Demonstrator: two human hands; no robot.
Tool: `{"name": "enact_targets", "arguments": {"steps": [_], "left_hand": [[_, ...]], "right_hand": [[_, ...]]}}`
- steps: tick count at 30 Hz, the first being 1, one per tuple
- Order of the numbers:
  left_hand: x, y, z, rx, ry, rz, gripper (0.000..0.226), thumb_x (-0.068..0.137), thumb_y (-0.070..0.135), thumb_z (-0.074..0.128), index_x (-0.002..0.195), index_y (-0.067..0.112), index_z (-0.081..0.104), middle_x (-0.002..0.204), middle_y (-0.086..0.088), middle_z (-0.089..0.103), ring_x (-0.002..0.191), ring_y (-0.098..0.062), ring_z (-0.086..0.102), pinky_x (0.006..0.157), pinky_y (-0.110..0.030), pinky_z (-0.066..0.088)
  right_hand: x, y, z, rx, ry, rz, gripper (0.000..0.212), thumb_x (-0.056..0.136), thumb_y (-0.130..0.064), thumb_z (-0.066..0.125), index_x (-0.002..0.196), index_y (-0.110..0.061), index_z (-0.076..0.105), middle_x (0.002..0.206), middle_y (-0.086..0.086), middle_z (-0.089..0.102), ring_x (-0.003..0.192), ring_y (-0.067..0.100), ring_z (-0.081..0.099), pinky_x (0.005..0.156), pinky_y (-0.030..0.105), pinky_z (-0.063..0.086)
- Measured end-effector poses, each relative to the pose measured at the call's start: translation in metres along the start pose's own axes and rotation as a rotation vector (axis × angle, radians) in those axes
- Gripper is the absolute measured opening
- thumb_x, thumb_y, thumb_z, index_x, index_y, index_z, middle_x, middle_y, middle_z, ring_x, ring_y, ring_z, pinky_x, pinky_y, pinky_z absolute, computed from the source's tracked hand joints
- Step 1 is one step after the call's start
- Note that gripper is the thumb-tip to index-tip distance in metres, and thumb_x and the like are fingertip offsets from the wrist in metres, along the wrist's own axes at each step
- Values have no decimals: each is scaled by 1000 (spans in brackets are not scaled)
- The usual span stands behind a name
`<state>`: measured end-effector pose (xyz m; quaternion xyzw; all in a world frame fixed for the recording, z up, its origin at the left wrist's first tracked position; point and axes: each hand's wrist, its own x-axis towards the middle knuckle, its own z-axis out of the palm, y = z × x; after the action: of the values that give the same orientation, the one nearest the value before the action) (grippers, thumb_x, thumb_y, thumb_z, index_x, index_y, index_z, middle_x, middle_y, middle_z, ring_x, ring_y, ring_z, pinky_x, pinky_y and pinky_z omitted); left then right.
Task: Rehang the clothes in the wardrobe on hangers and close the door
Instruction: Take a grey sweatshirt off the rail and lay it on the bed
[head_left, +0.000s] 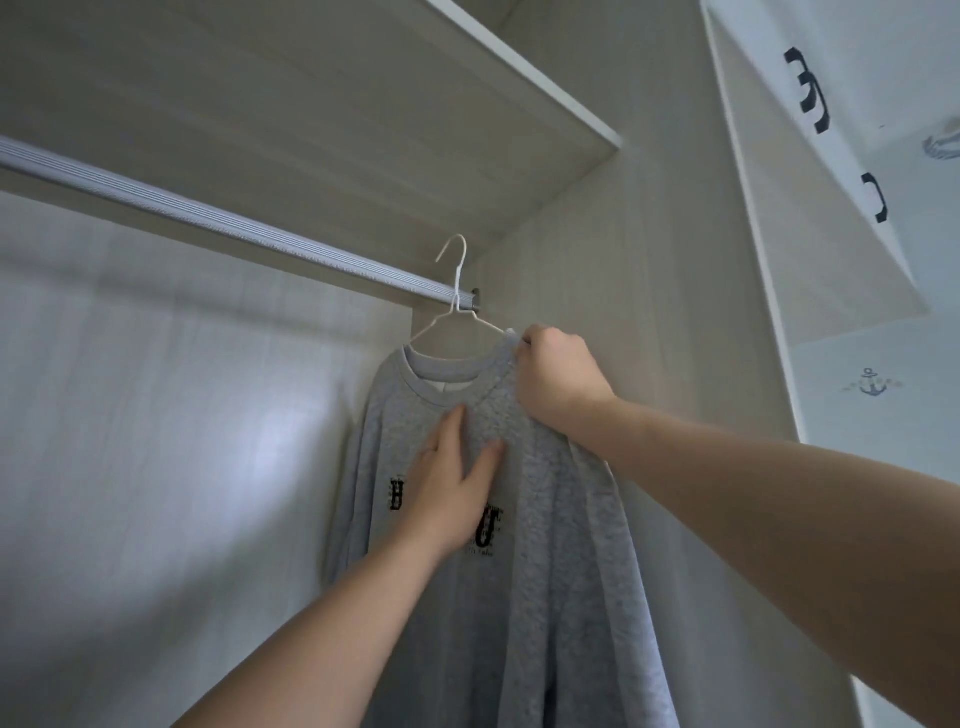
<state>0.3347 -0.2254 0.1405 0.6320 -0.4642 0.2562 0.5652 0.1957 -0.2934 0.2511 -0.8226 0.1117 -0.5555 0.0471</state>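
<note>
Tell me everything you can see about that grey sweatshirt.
The sweatshirt is light heathered grey, soft and fleecy-looking, with a ribbed round collar and black block letters across the chest, partly covered. It hangs on a thin white wire hanger near the right end of the rail, beside the wardrobe's side wall. The left hand lies flat on its chest; the right hand pinches its shoulder by the hanger.

Two bare forearms are being shown with no sleeves reaching into view. On the left hand (451, 486) a thin ring is being worn on one finger. No jewellery is being worn on the right hand (558, 376).
</note>
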Motion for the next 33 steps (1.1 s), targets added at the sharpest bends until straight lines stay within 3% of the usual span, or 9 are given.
{"name": "enact_targets", "arguments": {"steps": [2,7,11,14,17,19,23,26,33], "left_hand": [[-7,8,-5,84,55,14,94,79,82,32,158,33,15,166,5,16,152,-18,16,123,-43,18],[-25,35,-12,327,305,29,75,93,70,25,157,33,14,167,6,8,152,-22,6,121,-49,10],[-38,67,-8,421,433,34,73,96,63,23,158,27,11,167,1,7,153,-23,3,121,-44,1],[-49,95,3,407,483,58,67,100,55,30,157,22,18,166,-5,15,151,-26,10,123,-49,7],[-65,127,23,407,516,123,60,98,49,31,149,17,37,155,-8,39,144,-29,28,119,-49,20],[-78,153,42,404,514,145,51,98,45,33,139,19,48,142,-8,51,133,-31,39,111,-49,29],[-104,210,88,412,463,178,41,99,43,31,119,20,57,121,-7,62,110,-32,50,91,-45,34],[-126,251,129,398,415,237,37,99,39,30,105,17,59,108,-9,64,97,-35,54,81,-44,36],[-191,336,259,191,212,355,16,101,16,45,98,7,58,99,-14,62,87,-38,54,76,-43,35]], "right_hand": [[-16,4,-15,27,11,-43,24,97,-21,42,74,-15,42,83,11,53,76,35,48,65,33,34],[-61,23,-69,61,46,-152,28,100,-25,43,86,-7,58,82,10,62,79,34,55,66,38,41],[-96,44,-122,35,78,-227,26,101,-26,45,85,-15,62,74,0,60,71,23,49,60,30,25],[-123,66,-163,22,70,-253,25,101,-27,46,82,-16,59,71,-4,60,70,20,51,60,30,28],[-150,94,-209,-5,73,-247,21,101,-28,47,89,-19,62,73,-12,60,67,6,48,61,15,34],[-167,117,-243,-27,71,-227,18,101,-27,48,94,-21,64,75,-13,60,68,5,48,60,14,33],[-205,170,-310,-91,90,-175,16,100,-24,50,99,-18,64,77,2,66,76,26,59,62,31,32],[-240,211,-362,-185,108,-141,14,99,-27,50,99,-20,63,72,1,61,74,29,60,57,28,34],[-336,291,-486,-383,105,-25,11,98,-26,54,100,-22,63,70,-1,61,66,24,58,59,28,38]]}}
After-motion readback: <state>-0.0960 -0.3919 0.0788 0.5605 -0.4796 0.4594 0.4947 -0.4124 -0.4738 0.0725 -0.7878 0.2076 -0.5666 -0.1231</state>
